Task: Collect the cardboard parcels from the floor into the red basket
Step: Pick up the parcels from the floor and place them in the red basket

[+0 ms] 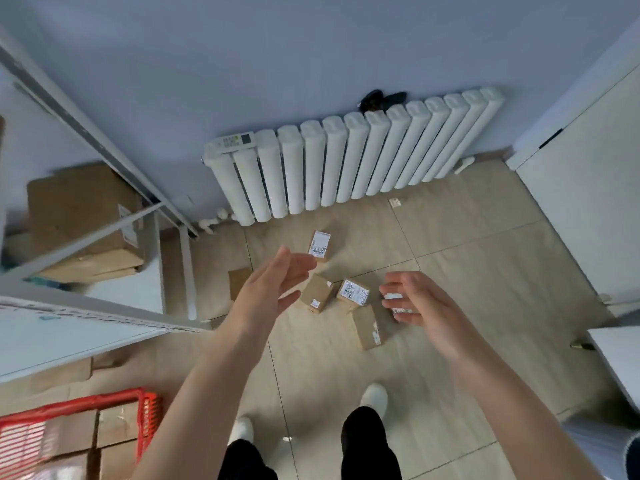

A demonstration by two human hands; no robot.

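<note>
The small parcels (317,292) on the floor are of matt brown cardboard, and several carry white paper labels (354,292) with black print. The floor (485,271) is of beige tiles with a smooth, slightly glossy surface. The basket (145,424) is of bright red plastic with slotted walls. The radiator (346,161) looks like white painted metal, smooth and a little shiny. The shelf frame (104,233) is of grey-white painted metal. The large box (79,209) on it is plain matt cardboard.
</note>
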